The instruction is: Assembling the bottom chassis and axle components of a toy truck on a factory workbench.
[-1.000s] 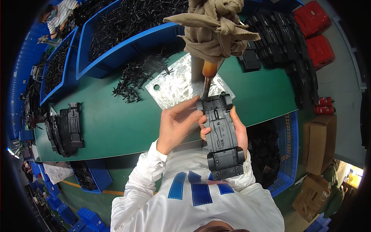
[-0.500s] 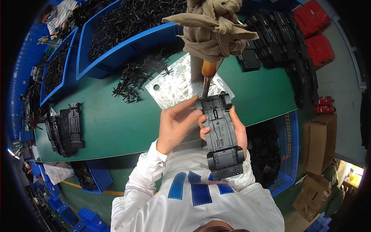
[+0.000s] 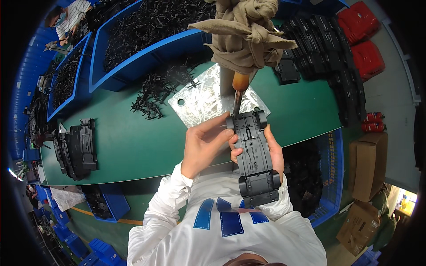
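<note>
Head view shows us gripping the black toy-car chassis [image 3: 255, 157] in our right hand [image 3: 274, 153], left hand [image 3: 202, 144] fingers pinched at its front corner under the hanging screwdriver [image 3: 238, 95], apparently mid-fastening.

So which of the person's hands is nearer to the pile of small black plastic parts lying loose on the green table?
Left. The left hand is at the black toy car chassis's left side, below the pile of small black plastic parts; the right hand is behind the chassis, farther right.
</note>
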Demonstrator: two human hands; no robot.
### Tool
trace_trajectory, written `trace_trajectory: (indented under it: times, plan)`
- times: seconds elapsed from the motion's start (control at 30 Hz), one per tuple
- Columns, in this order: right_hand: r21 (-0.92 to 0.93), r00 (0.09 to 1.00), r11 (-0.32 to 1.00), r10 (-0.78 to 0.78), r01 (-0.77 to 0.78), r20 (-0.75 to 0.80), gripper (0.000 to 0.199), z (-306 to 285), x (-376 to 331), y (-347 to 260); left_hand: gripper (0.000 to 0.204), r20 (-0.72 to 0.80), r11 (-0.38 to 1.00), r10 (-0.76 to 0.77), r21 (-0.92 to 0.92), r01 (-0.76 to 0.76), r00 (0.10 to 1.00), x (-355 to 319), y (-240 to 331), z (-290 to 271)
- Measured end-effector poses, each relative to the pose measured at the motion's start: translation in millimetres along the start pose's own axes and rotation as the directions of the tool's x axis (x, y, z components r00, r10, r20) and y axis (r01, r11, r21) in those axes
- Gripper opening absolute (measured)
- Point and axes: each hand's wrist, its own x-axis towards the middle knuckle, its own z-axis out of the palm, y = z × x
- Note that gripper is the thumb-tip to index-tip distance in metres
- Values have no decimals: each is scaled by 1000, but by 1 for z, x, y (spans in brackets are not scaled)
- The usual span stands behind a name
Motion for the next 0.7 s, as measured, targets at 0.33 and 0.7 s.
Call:
trace_trajectory:
  times: [0.33, 0.7]
  plan:
    - [4, 1000, 1000, 20, -21, 1, 60, -15, 2, 1, 44, 36, 989, -150, 8, 150, 988, -5, 5, -4]
    - [70, 994, 994, 83, -88, 68, 59, -23, 9, 3, 43, 90, 947, -214, -225, 229, 973, -8, 9, -1]
